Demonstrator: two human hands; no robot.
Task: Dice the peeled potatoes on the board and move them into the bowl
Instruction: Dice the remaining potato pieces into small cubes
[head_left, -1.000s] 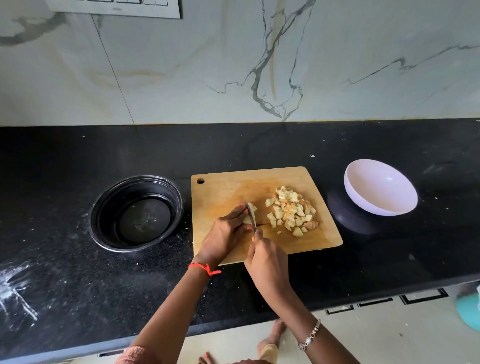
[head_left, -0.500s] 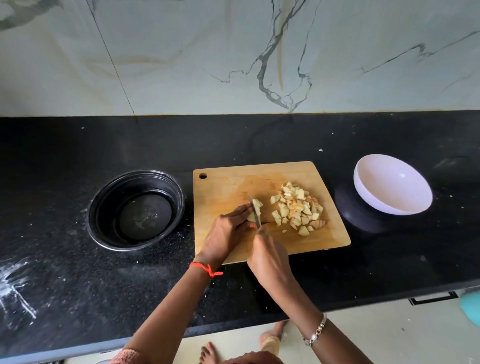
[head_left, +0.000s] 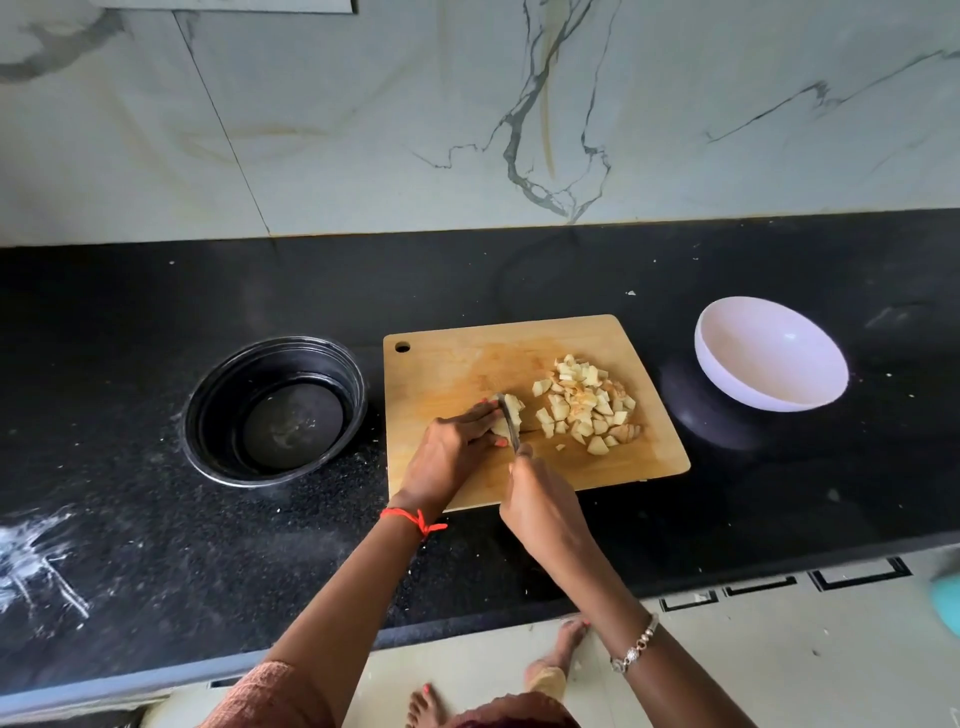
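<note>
On the board (head_left: 447, 364), potato dice (head_left: 584, 402) near bowl (head_left: 769, 353)

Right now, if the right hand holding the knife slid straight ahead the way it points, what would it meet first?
The right hand would probably first meet the potato piece under its knife, which the left hand steadies; beyond lies bare cutting board. Depth is hard to judge.
</note>
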